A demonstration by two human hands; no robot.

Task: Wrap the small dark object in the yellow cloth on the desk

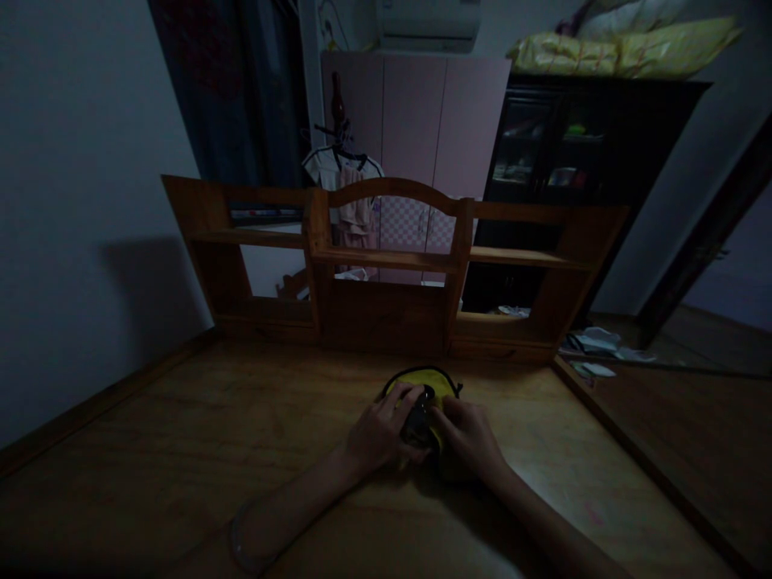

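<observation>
A small yellow pouch (443,384) with a dark trim lies on the wooden desk (199,426) in dim light. My left hand (379,434) rests on its left side, fingers curled around a dark object (418,420) at the pouch's mouth. My right hand (467,438) presses on the pouch from the right, fingers closed on its fabric. Both hands meet over the pouch. What the dark object is, I cannot make out.
A wooden shelf unit (386,265) stands along the desk's far edge. Behind it are a pink wardrobe (446,121), hanging clothes (353,193) and a dark cabinet (579,161) with yellow bedding (621,48) on top. A wall runs along the left.
</observation>
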